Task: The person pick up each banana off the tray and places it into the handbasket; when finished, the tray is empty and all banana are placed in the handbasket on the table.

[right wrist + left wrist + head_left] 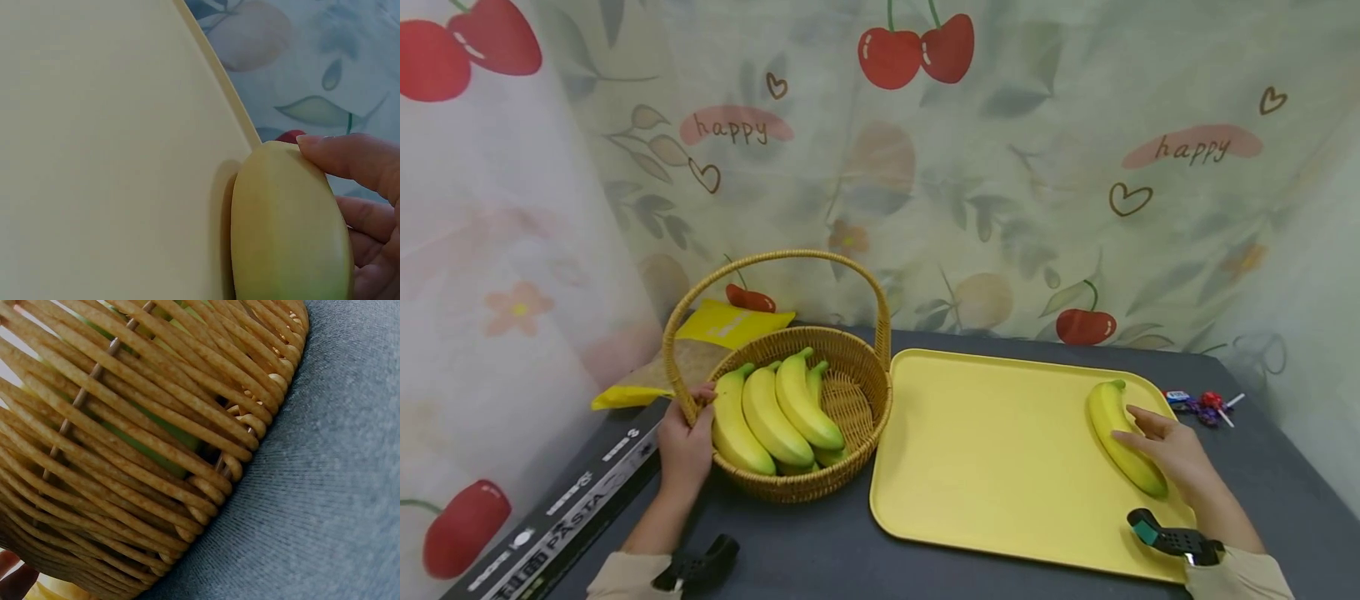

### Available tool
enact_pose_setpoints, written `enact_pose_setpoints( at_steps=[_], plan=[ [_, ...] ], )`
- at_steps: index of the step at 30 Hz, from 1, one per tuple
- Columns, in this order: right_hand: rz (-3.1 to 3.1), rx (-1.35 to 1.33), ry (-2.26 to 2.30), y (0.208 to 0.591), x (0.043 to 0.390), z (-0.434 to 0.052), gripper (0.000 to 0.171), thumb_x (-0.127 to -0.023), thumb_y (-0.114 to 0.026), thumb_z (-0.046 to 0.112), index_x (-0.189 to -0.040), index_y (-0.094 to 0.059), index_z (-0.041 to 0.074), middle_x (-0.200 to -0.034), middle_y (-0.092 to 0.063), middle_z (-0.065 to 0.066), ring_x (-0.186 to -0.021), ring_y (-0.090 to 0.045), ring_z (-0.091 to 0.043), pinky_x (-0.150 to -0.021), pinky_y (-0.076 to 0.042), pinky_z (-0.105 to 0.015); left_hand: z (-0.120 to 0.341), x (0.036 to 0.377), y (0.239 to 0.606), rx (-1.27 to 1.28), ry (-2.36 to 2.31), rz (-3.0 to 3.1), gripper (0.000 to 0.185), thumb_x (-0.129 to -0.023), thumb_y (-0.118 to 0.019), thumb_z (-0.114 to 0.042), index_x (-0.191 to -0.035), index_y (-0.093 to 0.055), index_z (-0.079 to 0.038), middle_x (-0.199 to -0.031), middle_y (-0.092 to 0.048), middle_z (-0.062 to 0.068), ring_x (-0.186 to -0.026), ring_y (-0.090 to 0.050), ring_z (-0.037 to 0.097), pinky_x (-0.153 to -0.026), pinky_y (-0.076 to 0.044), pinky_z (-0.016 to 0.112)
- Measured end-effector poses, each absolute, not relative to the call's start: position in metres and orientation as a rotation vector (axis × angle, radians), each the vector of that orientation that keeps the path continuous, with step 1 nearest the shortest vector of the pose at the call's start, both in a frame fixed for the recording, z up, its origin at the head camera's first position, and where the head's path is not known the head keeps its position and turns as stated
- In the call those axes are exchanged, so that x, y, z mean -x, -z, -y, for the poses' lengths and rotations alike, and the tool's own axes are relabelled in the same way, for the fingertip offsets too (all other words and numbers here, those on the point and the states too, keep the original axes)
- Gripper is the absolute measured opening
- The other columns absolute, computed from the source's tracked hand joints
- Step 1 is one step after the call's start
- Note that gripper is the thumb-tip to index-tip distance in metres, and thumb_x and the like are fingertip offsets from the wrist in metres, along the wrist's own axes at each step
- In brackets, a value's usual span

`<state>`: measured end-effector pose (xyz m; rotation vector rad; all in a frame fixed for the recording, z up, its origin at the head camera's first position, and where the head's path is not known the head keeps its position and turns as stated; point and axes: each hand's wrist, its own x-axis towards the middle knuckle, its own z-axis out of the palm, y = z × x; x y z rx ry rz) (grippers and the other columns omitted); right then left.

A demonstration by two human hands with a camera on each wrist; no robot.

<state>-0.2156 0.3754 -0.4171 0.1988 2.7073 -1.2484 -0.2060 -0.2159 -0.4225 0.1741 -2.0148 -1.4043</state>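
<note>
A wicker basket (820,485) with a tall arched handle stands left of centre and holds several yellow bananas (767,417). My left hand (687,433) grips its rim at the foot of the handle; the left wrist view shows the woven wall (125,456) close up and a fingertip (12,578) at the bottom left. A yellow tray (992,450) lies to the right of the basket. One banana (1116,417) lies along the tray's right side, and my right hand (1165,446) holds it, fingers (350,156) curled over the banana (287,231) near the tray rim (212,69).
The dark grey tabletop (820,550) carries a black pasta box (572,508) at the front left and a yellow packet (730,323) behind the basket. Small wrapped sweets and a lollipop (1202,406) lie right of the tray. A printed curtain closes off the back and sides.
</note>
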Motion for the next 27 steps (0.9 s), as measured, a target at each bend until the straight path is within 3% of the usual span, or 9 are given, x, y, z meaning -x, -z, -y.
enact_pose_setpoints(
  at_steps=[7,10,13,15,21,24,27],
  plan=[
    [-2.755,-0.131,1.167,0.422,0.218,-0.373,0.083,-0.090,-0.051,0.049,-0.146,-0.017,-0.002,-0.147,-0.022,-0.031,-0.132,-0.027,-0.049,-0.099,-0.039,-0.047,0.217,0.205,0.423,-0.177,1.403,2.024,0.017,-0.090,-0.052,-0.004,-0.102,-0.061,0.004,-0.115,-0.063,0.017,-0.094,-0.048,-0.009,-0.079,-0.035,-0.001],
    [-2.756,-0.106,1.183,0.424,0.217,-0.372,0.081,-0.091,-0.050,0.049,-0.147,-0.015,0.001,-0.148,-0.020,-0.030,-0.132,-0.026,-0.049,-0.088,-0.048,-0.025,0.217,0.206,0.423,-0.177,1.407,2.029,0.017,-0.090,-0.052,-0.004,-0.103,-0.061,0.004,-0.116,-0.063,0.017,-0.094,-0.048,-0.009,-0.079,-0.035,-0.001],
    [-2.768,-0.071,1.216,0.424,0.217,-0.371,0.078,-0.092,-0.049,0.046,-0.147,-0.016,0.003,-0.148,-0.019,-0.030,-0.131,-0.027,-0.049,-0.074,-0.041,-0.006,0.218,0.207,0.423,-0.171,1.415,2.028,0.018,-0.091,-0.052,-0.005,-0.104,-0.061,0.004,-0.117,-0.062,0.018,-0.095,-0.048,-0.009,-0.080,-0.035,-0.001],
    [-2.774,-0.050,1.238,0.424,0.217,-0.369,0.076,-0.092,-0.050,0.044,-0.147,-0.017,0.003,-0.148,-0.018,-0.030,-0.131,-0.027,-0.049,-0.070,-0.036,-0.001,0.218,0.208,0.424,-0.171,1.417,2.025,0.018,-0.091,-0.052,-0.005,-0.104,-0.061,0.004,-0.117,-0.062,0.019,-0.095,-0.048,-0.008,-0.080,-0.035,-0.001],
    [-2.786,-0.084,1.205,0.423,0.216,-0.366,0.078,-0.090,-0.054,0.045,-0.147,-0.018,0.006,-0.148,-0.018,-0.031,-0.130,-0.030,-0.048,-0.072,-0.039,-0.004,0.219,0.209,0.424,-0.172,1.417,2.031,0.018,-0.091,-0.052,-0.004,-0.104,-0.061,0.004,-0.117,-0.062,0.019,-0.096,-0.048,-0.009,-0.080,-0.035,-0.002],
    [-2.801,-0.099,1.162,0.423,0.215,-0.365,0.080,-0.088,-0.055,0.047,-0.147,-0.018,0.006,-0.147,-0.018,-0.032,-0.129,-0.031,-0.048,-0.082,-0.047,-0.018,0.218,0.207,0.423,-0.176,1.416,2.035,0.018,-0.091,-0.052,-0.005,-0.105,-0.061,0.004,-0.116,-0.063,0.018,-0.096,-0.047,-0.009,-0.080,-0.035,-0.002],
    [-2.814,-0.103,1.141,0.423,0.214,-0.364,0.081,-0.088,-0.055,0.048,-0.147,-0.019,0.006,-0.147,-0.019,-0.032,-0.129,-0.032,-0.048,-0.091,-0.047,-0.035,0.218,0.206,0.423,-0.186,1.418,2.040,0.018,-0.091,-0.052,-0.006,-0.104,-0.061,0.003,-0.117,-0.063,0.016,-0.096,-0.047,-0.010,-0.081,-0.034,-0.002]
  ],
)
